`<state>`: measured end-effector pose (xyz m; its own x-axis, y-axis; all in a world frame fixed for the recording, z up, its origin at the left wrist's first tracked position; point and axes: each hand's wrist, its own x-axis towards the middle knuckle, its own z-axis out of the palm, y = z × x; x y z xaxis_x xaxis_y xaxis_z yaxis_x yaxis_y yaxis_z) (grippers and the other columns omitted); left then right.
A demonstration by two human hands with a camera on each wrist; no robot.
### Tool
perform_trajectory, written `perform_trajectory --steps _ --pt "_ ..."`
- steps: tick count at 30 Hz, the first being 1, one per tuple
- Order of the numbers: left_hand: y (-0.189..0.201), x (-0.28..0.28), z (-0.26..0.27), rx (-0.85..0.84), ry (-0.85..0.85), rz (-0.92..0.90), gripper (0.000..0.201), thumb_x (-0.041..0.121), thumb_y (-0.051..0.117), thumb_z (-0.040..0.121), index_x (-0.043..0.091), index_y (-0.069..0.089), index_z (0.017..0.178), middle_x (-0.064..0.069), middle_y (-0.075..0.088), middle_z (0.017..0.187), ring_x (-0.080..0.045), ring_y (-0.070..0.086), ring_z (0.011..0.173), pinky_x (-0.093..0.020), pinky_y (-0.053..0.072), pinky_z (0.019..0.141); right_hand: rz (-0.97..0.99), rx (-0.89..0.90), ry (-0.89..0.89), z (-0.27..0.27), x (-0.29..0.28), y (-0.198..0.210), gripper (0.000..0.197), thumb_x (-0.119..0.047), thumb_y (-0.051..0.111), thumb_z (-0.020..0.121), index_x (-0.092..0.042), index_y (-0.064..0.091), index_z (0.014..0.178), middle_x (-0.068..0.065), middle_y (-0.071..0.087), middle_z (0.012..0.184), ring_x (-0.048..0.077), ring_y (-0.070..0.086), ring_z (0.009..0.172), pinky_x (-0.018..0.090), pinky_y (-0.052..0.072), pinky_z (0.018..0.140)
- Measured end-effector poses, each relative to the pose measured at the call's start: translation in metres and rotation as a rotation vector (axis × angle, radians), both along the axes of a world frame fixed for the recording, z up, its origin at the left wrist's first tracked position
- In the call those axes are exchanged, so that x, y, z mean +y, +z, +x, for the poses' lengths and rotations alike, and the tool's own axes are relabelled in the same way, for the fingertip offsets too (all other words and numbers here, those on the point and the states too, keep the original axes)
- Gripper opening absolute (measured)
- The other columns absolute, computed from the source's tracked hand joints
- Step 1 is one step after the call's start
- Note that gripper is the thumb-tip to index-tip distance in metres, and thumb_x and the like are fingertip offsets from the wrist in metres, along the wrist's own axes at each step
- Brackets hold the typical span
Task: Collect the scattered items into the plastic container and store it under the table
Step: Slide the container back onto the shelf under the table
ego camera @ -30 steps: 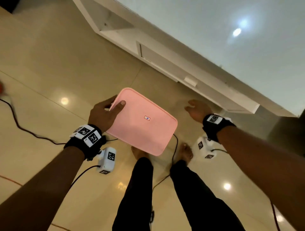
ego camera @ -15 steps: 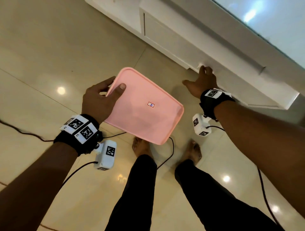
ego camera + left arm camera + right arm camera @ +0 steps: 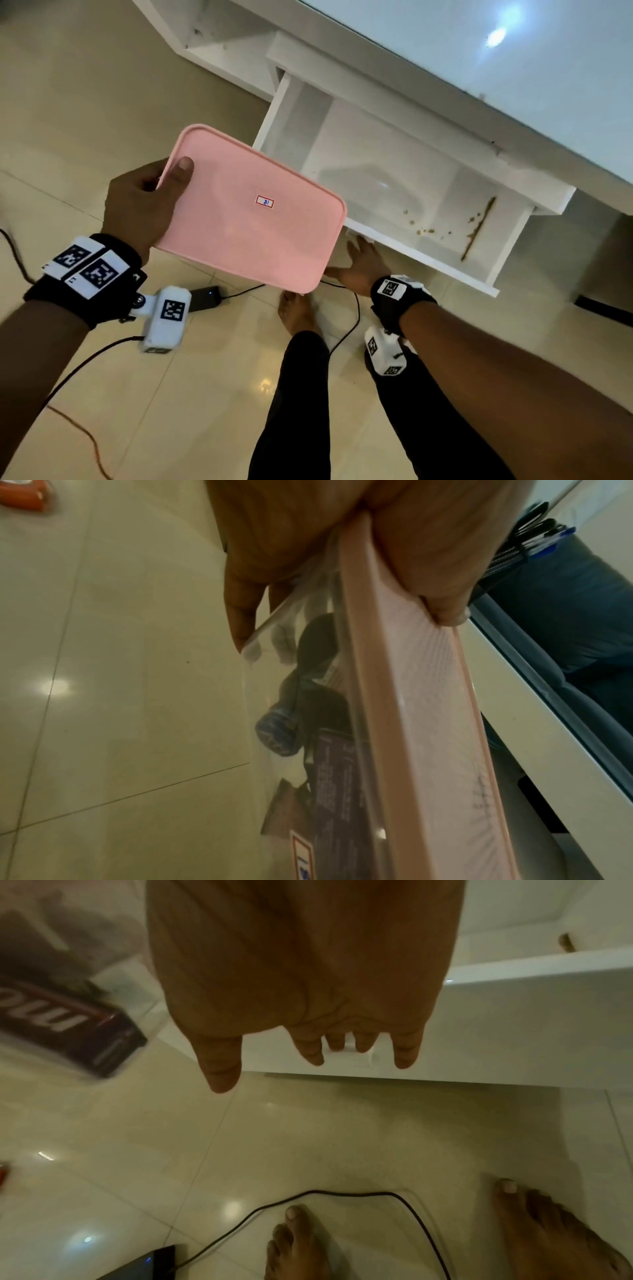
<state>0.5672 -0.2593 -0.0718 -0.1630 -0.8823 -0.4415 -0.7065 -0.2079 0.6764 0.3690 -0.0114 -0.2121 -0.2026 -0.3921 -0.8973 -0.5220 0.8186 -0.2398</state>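
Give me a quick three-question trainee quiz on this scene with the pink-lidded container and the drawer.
1. True or false: the drawer is open.
2. Which hand holds the container?
3. The right hand is: A) gripping the lid, B) open by the drawer front, C) on the floor.

Key: 1. True. 2. The left hand, thumb on the lid and fingers underneath. 3. B.

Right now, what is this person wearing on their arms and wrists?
Both forearms are bare, no sleeves. Each wrist carries a black strap: the left wrist strap bears two white plates with black square-pattern markers, the right wrist strap one. A white boxy camera with the same markers hangs under each wrist, trailing a dark cable.
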Motion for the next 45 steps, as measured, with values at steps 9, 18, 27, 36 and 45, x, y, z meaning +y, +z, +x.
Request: perform_trajectory --steps 9,18,27,36,45 --pt "0.002 -0.015 -0.068 0.028 -0.081 -0.014 0.048 0.056 0.054 0.089 0.018 0.070 0.115 0.005 0.064 0.090 0.001 0.055 0.069 -0.012 0.044 0.065 -0.555 0.195 -0.091 -0.008 0.024 0.058 0.044 -0.035 0.060 0.091 -0.023 0.057 0.134 0.000 0.055 0.135 0.024 0.048 0.122 0.037 0.043 0.100" --pt "-0.053 -0.016 -0.150 0.000 -0.176 0.077 0.083 0.086 0.051 0.062 0.032 0.063 0.124 0.005 0.069 0.118 -0.018 0.063 0.110 -0.039 0.049 0.100 -0.300 0.351 0.015 -0.027 0.052 0.035 0.071 -0.030 0.059 0.086 -0.016 0.032 0.150 0.008 0.038 0.151 0.030 0.039 0.133 0.041 0.044 0.099" --pt "-0.094 -0.009 -0.166 -0.092 -0.370 0.161 0.061 0.065 0.046 0.088 0.034 0.047 0.140 -0.004 0.059 0.134 -0.024 0.057 0.117 -0.029 0.044 0.096 -0.352 0.351 -0.125 -0.002 0.057 0.026 0.080 -0.032 0.060 0.087 -0.009 0.022 0.155 0.016 0.025 0.159 0.035 0.019 0.148 0.042 0.016 0.122" --pt "-0.106 -0.033 -0.159 -0.273 -0.337 0.231 0.049 0.049 0.046 0.095 0.024 0.053 0.137 -0.008 0.055 0.138 -0.032 0.053 0.121 -0.028 0.040 0.085 -0.374 0.430 -0.121 0.002 0.049 0.030 0.079 -0.035 0.066 0.078 -0.007 0.037 0.146 0.015 0.041 0.145 0.034 0.038 0.135 0.048 0.040 0.108" --pt "-0.097 -0.036 -0.145 -0.339 -0.462 0.013 0.037 0.025 0.053 0.092 0.019 0.062 0.127 -0.008 0.066 0.122 -0.030 0.060 0.112 -0.030 0.043 0.097 -0.367 0.389 -0.076 0.003 0.042 0.035 0.077 -0.032 0.066 0.078 -0.012 0.038 0.146 0.013 0.040 0.145 0.033 0.041 0.132 0.045 0.047 0.099"
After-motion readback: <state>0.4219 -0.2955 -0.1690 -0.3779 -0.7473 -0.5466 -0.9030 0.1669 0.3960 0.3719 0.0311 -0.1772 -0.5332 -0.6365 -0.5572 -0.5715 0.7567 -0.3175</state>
